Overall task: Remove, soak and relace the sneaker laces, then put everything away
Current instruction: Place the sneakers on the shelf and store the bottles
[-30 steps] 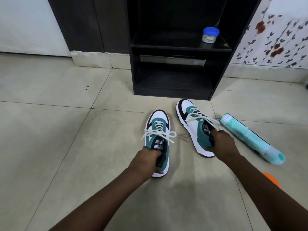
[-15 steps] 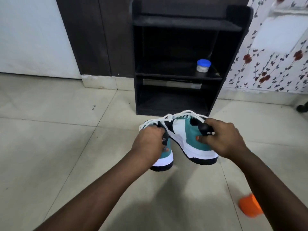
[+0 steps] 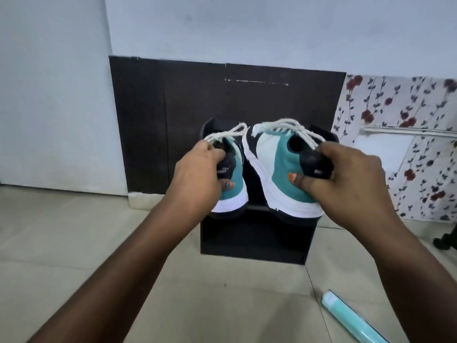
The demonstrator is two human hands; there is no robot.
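Both laced sneakers are held aloft before the black shelf unit at 12 o'clock — the left sneaker gripped at the heel by the left hand, the right sneaker by the right hand. They are best slid in level, probably toes first — laces kept clear.

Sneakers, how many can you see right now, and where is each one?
2. One sneaker is gripped at the heel by the left hand; the other sneaker is gripped at the heel by the right hand. Both are held up in front of the black shelf unit.
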